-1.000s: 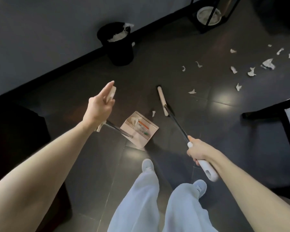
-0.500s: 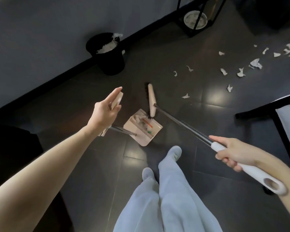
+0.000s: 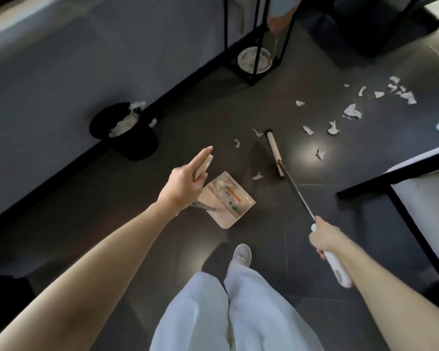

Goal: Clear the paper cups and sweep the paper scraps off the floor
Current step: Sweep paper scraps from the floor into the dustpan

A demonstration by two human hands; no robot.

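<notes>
The dark tiled floor (image 3: 142, 224) carried every item. A black bin (image 3: 127, 133) holding white paper stood against the wall at upper left. The broom (image 3: 274, 153) lay with its head on the floor right of the dustpan (image 3: 228, 198), its shaft running back to the right hand (image 3: 325, 239), whose grip was closed around the white handle. The left hand (image 3: 185, 183) held the dustpan handle with fingers partly extended, so its grip was only loosely closed. The dustpan rested on the floor and contained scraps. Paper scraps (image 3: 352, 112) lay scattered at upper right, with a few near the broom head.
</notes>
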